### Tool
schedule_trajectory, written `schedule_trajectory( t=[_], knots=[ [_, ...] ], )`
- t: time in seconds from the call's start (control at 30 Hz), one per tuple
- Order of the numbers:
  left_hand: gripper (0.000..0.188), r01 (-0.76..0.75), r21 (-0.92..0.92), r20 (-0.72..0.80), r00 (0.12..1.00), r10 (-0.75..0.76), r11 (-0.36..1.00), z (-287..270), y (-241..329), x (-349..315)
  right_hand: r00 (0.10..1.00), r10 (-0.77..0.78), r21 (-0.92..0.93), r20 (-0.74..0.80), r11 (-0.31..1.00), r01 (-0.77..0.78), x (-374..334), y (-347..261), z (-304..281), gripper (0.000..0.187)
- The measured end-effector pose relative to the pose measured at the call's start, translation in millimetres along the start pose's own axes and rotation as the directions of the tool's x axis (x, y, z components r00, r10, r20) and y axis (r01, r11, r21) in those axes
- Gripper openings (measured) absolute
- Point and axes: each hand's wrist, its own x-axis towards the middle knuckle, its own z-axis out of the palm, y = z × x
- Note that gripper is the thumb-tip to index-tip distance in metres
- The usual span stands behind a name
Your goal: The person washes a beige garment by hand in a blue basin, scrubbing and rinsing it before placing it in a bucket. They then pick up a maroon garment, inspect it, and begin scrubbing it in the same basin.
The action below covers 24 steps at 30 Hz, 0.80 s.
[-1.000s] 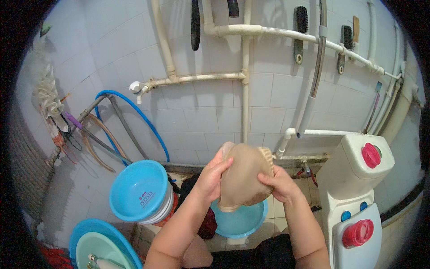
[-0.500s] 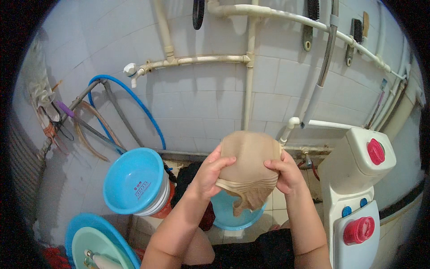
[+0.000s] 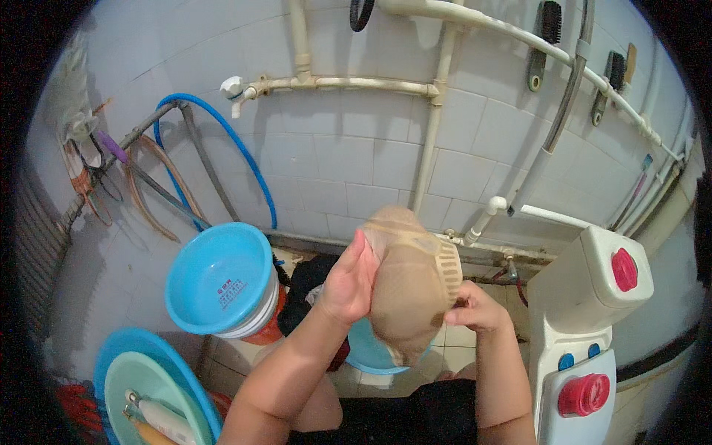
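A beige bra [image 3: 412, 293], damp and darker in patches, is held up in front of me between both hands. Its smooth rounded cup faces me, and a ribbed strip runs down its right edge. My left hand [image 3: 348, 285] supports it from the left, thumb pointing up, the other fingers partly hidden behind the fabric. At the lower right edge my right hand [image 3: 478, 308] is closed, pinching the fabric between thumb and fingers. Below the bra, partly covered by it, a light blue basin [image 3: 362, 356] stands on the tiled floor.
Left of me a blue basin [image 3: 222, 274] sits on a bucket. Nearer, a green basin [image 3: 122, 386] holding bottles rests inside a larger blue one. Dark cloth [image 3: 297, 297] lies beside the bucket. A white cabinet-like unit [image 3: 586, 297] with red round containers stands at right; pipes [image 3: 356, 85] line the wall.
The bra has been turned, so its ribbed strip now runs down the right side instead of along the bottom. My right hand has shifted lower on its edge.
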Motion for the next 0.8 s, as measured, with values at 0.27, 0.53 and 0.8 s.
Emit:
schedule_trajectory(
  t=[0.27,0.53,0.8],
  knots=[
    [0.056,0.076,0.123,-0.043,0.997,-0.072,0.989,-7.2,-9.2,-13.1,0.952,-0.057,0.408,-0.299,0.894,0.182,13.3,24.5,14.7,0.063],
    [0.043,0.247,0.393,-0.181,0.965,-0.188,0.886,-1.5,-16.3,-21.6,0.849,-0.095,0.333,-0.520,0.893,0.303,9.3,18.7,7.8,0.053],
    [0.045,0.166,0.175,-0.097,0.984,-0.151,0.970,-2.5,-22.8,-31.1,0.850,-0.090,0.224,-0.520,0.945,0.237,2.8,18.3,2.1,0.048]
  ],
)
